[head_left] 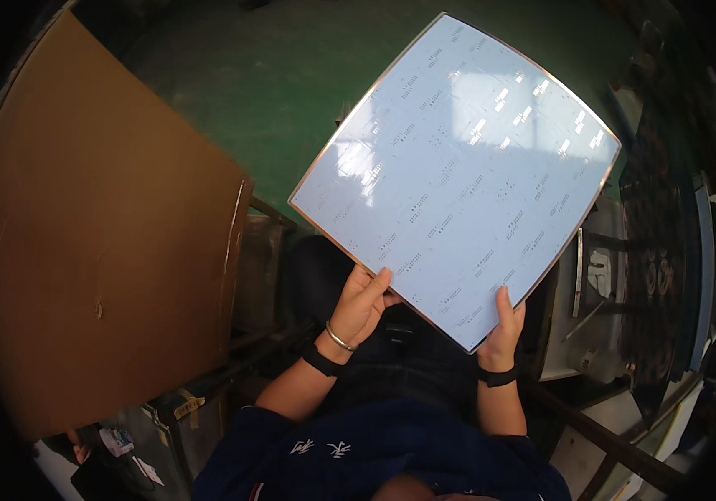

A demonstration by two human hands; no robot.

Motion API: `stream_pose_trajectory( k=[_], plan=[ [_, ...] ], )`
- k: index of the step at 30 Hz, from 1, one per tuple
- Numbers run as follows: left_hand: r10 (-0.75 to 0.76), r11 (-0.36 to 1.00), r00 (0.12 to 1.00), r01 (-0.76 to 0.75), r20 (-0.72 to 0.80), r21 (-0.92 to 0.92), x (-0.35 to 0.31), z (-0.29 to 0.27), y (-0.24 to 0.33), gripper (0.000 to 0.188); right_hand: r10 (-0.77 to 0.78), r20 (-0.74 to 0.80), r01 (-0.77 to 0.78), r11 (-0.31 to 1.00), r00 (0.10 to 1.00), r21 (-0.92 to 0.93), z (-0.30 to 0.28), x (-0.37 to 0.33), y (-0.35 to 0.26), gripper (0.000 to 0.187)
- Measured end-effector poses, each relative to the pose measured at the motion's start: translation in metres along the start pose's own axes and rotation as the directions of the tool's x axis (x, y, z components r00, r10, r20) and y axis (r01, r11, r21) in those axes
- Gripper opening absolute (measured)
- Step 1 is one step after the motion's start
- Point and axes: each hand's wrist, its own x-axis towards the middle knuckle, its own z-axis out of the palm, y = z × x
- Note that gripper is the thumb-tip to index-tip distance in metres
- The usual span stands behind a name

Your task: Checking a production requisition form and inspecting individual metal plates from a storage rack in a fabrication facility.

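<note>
A large, glossy, pale blue-white circuit board panel is tilted in front of me, one corner pointing down toward my body. Rows of small dark marks and bright reflections cover its face, and its rim looks copper-coloured. My left hand grips the lower left edge, thumb on the face and fingers underneath. On the other side of the bottom corner, my right hand pinches the lower right edge, its thumb also on top. The fingers behind the panel are mostly hidden.
A big brown board stands close on the left. Green floor shows beyond the panel. To the right are a shelf-like surface with a white item, and a dark metal bar nearer me. A dark cabinet sits at lower left.
</note>
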Motion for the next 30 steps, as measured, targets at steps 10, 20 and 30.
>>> stream_pose_trajectory(
  k=[10,20,30],
  plan=[
    [0.278,-0.078,0.954,-0.095,0.113,0.992,0.017,-0.115,-0.006,0.021,-0.462,0.071,0.383,0.628,0.884,-0.677,-0.030,0.113,-0.004,0.029],
    [0.310,-0.172,0.940,-0.088,0.139,0.981,0.034,-0.111,-0.015,0.021,-0.332,0.089,0.255,0.497,0.939,-0.829,-0.038,0.182,0.070,0.030],
    [0.280,-0.200,0.955,-0.045,0.101,0.979,0.039,-0.108,-0.016,0.019,-0.261,0.120,0.238,0.483,0.958,-0.843,-0.032,0.189,0.072,0.035]
  ],
)
